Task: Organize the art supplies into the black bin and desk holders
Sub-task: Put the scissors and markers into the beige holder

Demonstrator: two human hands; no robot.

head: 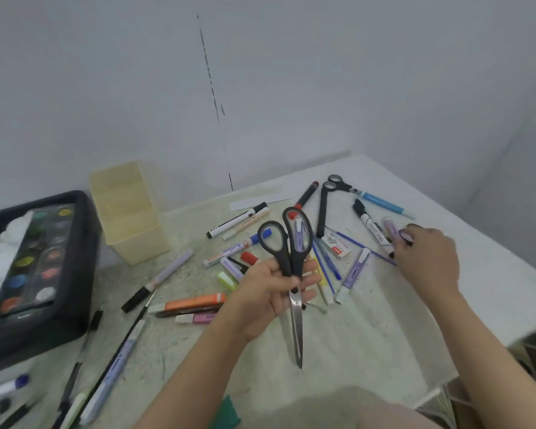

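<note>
My left hand (pixel 271 292) grips large black-handled scissors (pixel 294 320) at the pivot, handles up and blades pointing down toward me. My right hand (pixel 427 258) reaches over the right part of the pile; its fingers curl around a black item beside a lilac marker (pixel 392 229), and what that item is stays unclear. A second pair of black scissors (pixel 327 205) lies open at the back. The black bin (pixel 75 308) at the left holds a watercolour palette (pixel 33 261). A cream desk holder (pixel 130 212) stands beside it.
Several markers, pens and highlighters are scattered across the table (pixel 369 342), among them an orange marker (pixel 195 303), a black-and-white marker (pixel 237 219) and a blue pen (pixel 384 204). A long paintbrush (pixel 118 357) lies at the lower left. The table's right edge drops off near my right arm.
</note>
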